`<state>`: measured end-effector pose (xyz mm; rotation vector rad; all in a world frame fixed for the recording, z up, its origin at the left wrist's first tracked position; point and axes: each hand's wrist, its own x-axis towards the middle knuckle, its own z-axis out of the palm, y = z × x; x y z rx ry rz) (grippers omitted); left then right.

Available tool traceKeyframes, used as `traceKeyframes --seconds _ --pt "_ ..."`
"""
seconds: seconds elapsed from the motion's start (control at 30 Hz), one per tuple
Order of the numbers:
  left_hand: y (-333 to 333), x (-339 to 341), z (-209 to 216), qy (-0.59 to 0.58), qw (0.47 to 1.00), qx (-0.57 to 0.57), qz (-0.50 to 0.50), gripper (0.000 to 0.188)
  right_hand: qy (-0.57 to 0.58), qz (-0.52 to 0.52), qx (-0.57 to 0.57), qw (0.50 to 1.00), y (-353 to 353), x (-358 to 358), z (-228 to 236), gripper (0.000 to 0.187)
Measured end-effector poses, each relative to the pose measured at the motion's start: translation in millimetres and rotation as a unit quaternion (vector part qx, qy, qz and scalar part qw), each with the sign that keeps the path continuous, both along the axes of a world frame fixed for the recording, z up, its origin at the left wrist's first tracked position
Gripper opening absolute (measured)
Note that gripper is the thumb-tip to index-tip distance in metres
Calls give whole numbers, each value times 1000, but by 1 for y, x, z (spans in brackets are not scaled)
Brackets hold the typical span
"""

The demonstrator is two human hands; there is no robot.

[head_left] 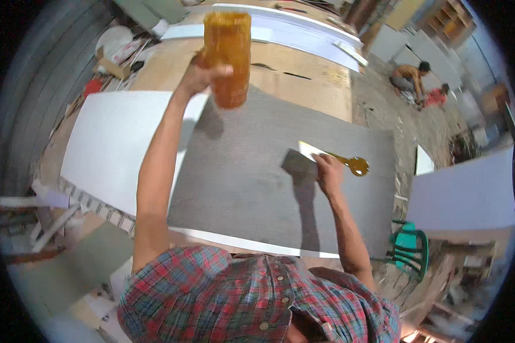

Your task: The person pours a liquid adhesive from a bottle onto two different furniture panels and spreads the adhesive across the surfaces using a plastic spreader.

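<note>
My left hand (197, 79) is wrapped round a tall cylindrical container (230, 51) smeared with amber liquid, raised over the far edge of a dark grey sheet (240, 171). In my right hand (329, 174) is a flat white spreader (308, 150), held low over the sheet. A glossy puddle of amber glue-like liquid (359, 166) lies on the sheet just right of that hand, with a thin trail reaching back toward the spreader. Whether the spreader touches the sheet I cannot tell. Both arms cast shadows on the grey surface.
A white panel (109, 148) lies to the left of the grey sheet. Beyond are a wooden tabletop (320, 100) and long white boards (303, 34). A green plastic chair (411, 248) stands at right, near a pale panel (463, 194). Two people crouch on the floor at far right.
</note>
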<state>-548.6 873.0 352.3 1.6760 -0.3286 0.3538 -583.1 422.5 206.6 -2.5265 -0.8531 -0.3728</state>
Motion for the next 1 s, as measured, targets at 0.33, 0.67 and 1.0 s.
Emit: traceKeyframes --seconds 0.33,0.67,1.0 --pt "227 67 -111 -54 888 121 440 67 -7 -134 -195 971 -35 -40 -32 29" --pt "285 150 -252 23 874 46 483 94 330 -394 466 720 -9 -98 -29 31" --pt "305 145 -234 187 764 193 586 81 415 -286 649 570 -7 -148 -48 54"
